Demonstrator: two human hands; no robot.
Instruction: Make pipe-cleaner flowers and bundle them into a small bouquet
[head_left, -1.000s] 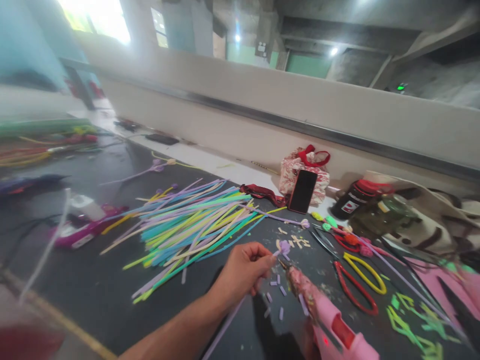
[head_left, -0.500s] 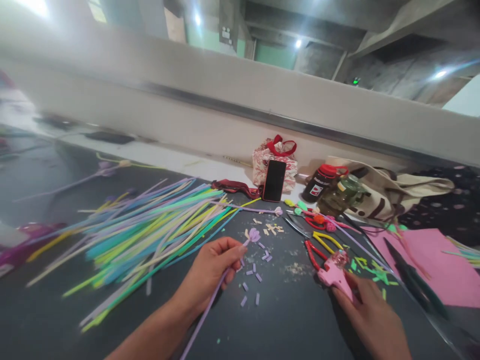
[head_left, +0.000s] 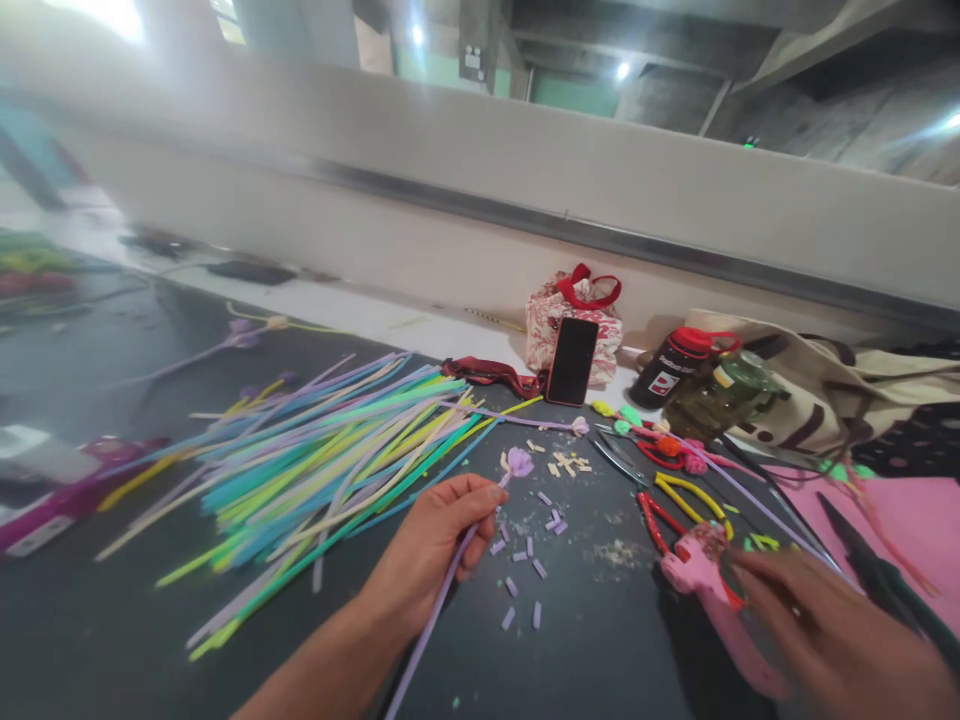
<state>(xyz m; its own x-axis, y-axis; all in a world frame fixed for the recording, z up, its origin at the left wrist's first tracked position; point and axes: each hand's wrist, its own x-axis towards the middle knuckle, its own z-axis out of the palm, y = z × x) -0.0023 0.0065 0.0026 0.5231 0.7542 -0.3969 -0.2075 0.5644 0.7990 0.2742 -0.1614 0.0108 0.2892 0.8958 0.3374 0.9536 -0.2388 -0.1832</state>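
Note:
My left hand (head_left: 454, 525) pinches the stem of a lilac pipe-cleaner flower (head_left: 519, 462), its petals pointing up and away. The stem runs down past my wrist to the bottom of the view. Short lilac cut pieces (head_left: 539, 568) lie scattered just right of that hand. My right hand (head_left: 847, 615) is smeared by motion beside a pink pistol-shaped tool (head_left: 697, 565), which resembles a glue gun. Whether the fingers still touch it I cannot tell. Behind the tool lie pliers with red handles (head_left: 654, 522) and a tool with yellow handles (head_left: 694, 493).
Many coloured pipe cleaners (head_left: 322, 460) spread over the dark table at left. Behind stand a phone (head_left: 572, 362), a patterned pouch (head_left: 544, 320), a black bottle (head_left: 669, 368) and a green bottle (head_left: 724, 393). Pink sheet (head_left: 911, 515) and dark-handled tool (head_left: 862, 560) lie at right.
My right hand has shifted right and blurred, its grip on the pink tool loosened or gone. My left hand keeps the lilac flower. The whole view has swung slightly left.

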